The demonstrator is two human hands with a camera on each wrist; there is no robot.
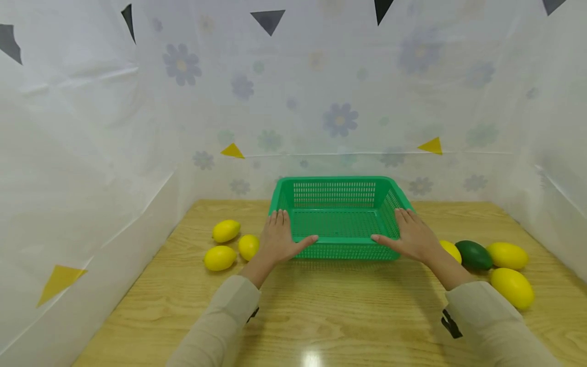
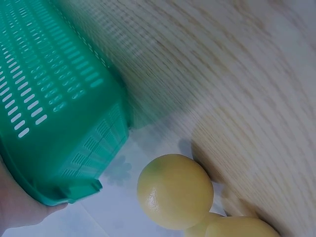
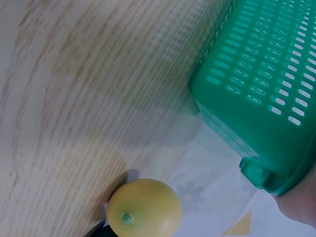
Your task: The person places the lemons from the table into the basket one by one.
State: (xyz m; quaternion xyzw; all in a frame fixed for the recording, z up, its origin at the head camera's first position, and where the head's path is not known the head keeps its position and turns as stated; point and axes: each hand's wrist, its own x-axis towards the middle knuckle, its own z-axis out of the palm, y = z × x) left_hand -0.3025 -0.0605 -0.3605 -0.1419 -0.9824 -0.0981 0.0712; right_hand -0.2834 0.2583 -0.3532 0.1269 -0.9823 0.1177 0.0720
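Note:
A green rectangular plastic basket with slotted walls stands upright on the table, its perforated floor showing. My left hand rests over its near left corner, fingers straight along the side rim and thumb on the front rim. Mirroring it, my right hand lies on the near right corner with fingers extended and thumb along the front rim. In the left wrist view the basket's slotted wall fills the left, with part of the left hand at the rim. The right wrist view has part of the right hand at the rim.
Left of the basket lie three lemons, the nearest one close to the left forearm. To the right sit a dark green oval fruit and three yellow fruits, one nearer me. White flower-print sheeting encloses the wooden table.

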